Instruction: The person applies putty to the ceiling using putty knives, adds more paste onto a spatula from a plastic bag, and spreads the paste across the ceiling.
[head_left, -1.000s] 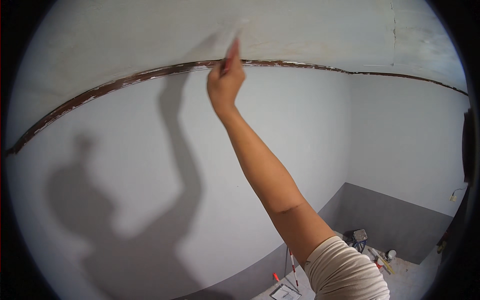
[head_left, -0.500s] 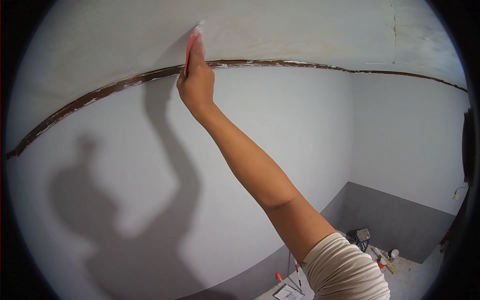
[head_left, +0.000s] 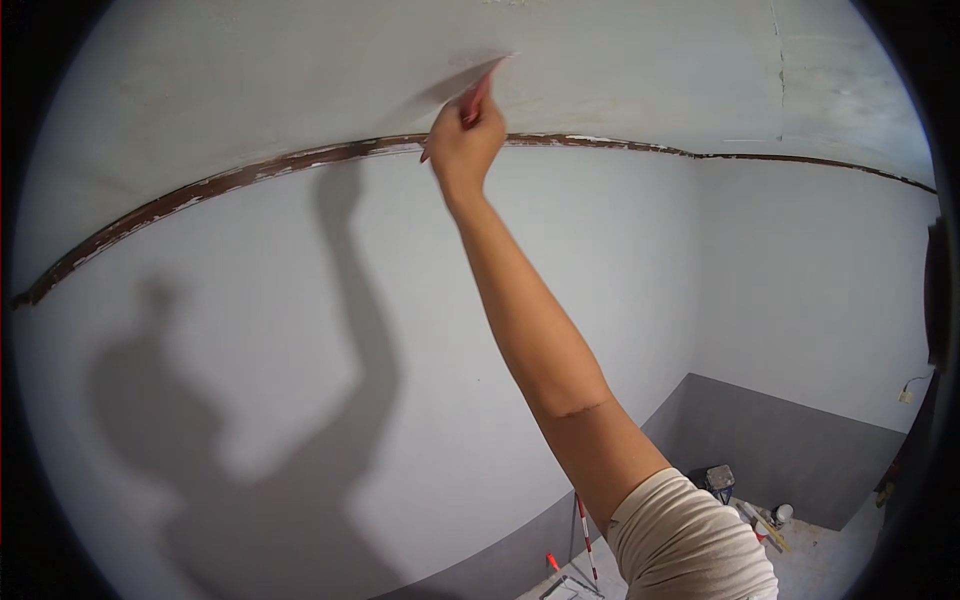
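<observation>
Gripping a thin red tool (head_left: 478,98), the right hand (head_left: 463,140) is closed around its handle, arm stretched fully up. The blade tip rests against the ceiling (head_left: 300,70) at about 12 o'clock, just above the brown seam (head_left: 250,172) where ceiling meets wall (head_left: 300,350); the tilt seems meant to keep the edge flat on the surface. No left hand is visible.

Counted: one hand, one tool, one shadow (head_left: 250,430) of the person at 8 o'clock. At 5 o'clock on the floor lie a red-and-white stick (head_left: 585,540), a box (head_left: 718,480) and a small tub (head_left: 781,514).
</observation>
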